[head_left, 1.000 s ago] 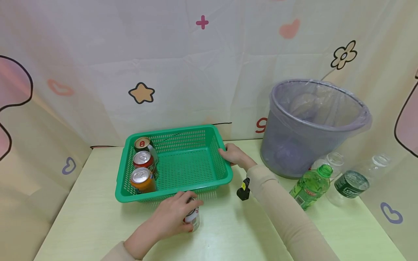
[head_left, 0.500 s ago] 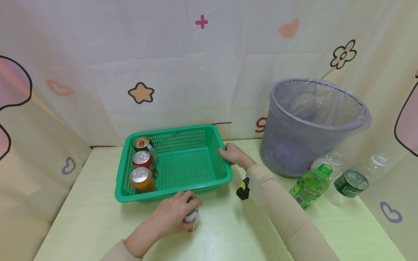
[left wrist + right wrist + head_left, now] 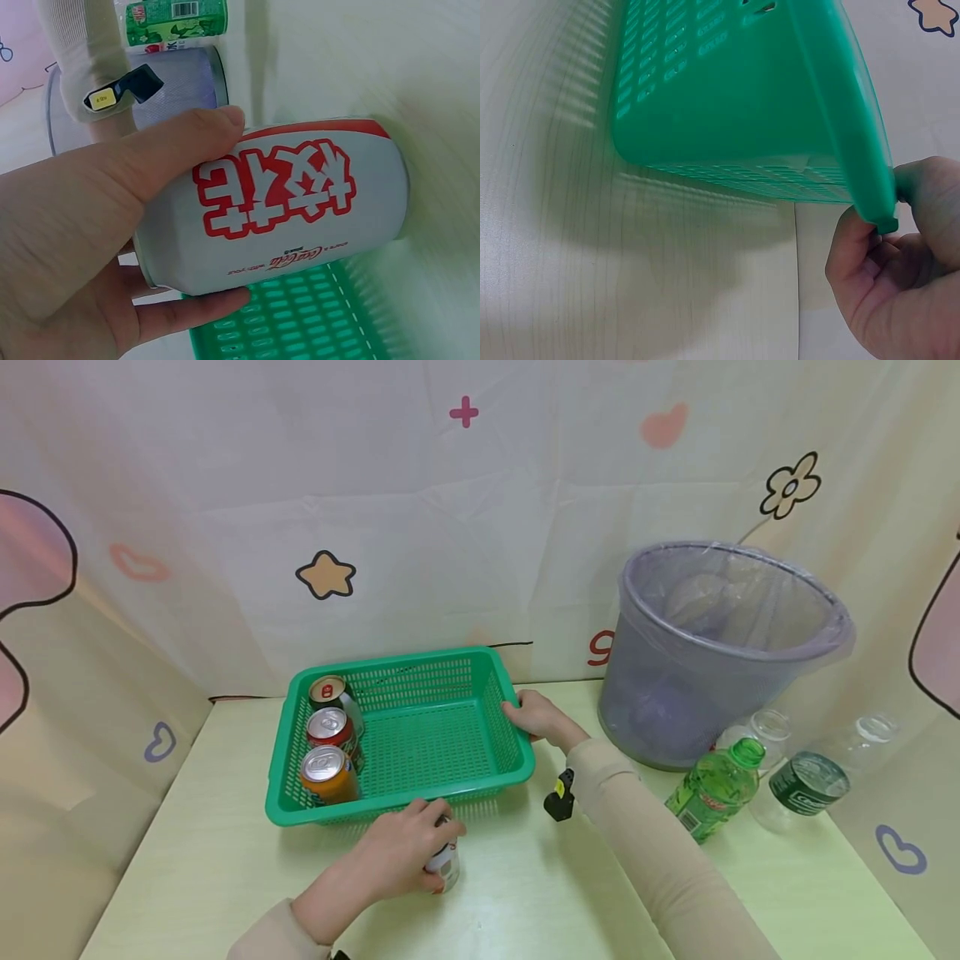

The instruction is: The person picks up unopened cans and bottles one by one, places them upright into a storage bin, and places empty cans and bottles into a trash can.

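Fingers of the left hand (image 3: 403, 850) grip a white can (image 3: 447, 862), lower centre; the right hand (image 3: 537, 714) pinches the green basket (image 3: 427, 747), mid-frame.

Booth-like setting, room unclear: printed cloth (image 3: 420, 527) round three sides of pale table (image 3: 525, 885).

The right sleeve (image 3: 667, 852) and left sleeve (image 3: 272, 937) are light tan. A little black gadget (image 3: 557, 808) with a yellow sticker (image 3: 103, 99) pokes out beside the right cuff (image 3: 600, 762). Just past that cuff, the right hand (image 3: 537, 715) is bare. Well apart from it, the left hand (image 3: 399, 850) is bare too, and a black bit (image 3: 341, 955) peeks out by its sleeve.
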Demonstrator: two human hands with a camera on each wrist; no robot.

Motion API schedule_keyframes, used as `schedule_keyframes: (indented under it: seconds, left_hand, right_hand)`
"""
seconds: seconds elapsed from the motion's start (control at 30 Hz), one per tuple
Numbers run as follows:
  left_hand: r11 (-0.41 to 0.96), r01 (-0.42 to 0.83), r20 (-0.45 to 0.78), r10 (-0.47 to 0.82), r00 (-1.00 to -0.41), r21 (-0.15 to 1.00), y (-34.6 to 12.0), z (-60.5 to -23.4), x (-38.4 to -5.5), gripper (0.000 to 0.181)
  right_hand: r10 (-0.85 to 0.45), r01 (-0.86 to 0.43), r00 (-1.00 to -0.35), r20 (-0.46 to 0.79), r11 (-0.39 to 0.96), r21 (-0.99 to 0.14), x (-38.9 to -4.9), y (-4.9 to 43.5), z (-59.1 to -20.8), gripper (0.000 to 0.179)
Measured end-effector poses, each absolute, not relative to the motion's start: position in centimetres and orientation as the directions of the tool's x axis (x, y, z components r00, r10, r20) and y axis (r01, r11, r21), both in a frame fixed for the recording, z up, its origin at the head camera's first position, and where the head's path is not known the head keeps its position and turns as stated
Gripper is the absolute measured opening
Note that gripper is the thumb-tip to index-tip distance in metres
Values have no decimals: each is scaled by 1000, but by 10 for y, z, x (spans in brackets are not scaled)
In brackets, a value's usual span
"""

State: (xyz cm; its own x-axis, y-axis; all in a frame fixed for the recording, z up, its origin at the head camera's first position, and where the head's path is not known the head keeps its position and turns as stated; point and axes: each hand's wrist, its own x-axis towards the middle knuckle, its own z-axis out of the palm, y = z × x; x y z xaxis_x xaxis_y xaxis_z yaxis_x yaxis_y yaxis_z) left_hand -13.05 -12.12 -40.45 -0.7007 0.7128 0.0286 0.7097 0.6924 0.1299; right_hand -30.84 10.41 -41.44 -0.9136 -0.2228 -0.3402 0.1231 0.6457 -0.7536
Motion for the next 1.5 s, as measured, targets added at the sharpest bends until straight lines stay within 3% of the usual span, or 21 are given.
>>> schedule_keyframes:
  seconds: [0.47,1.5]
  left_hand:
    - [676,734,-55,736,-674,62,-120,-396,-133,55]
    - [574,819,-76,816,-574,-19,-122,-391,-139,52]
  right_hand:
    - [-231,131,-908,-349,633,-763,-308,105,-414,34]
    - [-236,132,-907,-348,627,-768,-309,105,-413,34]
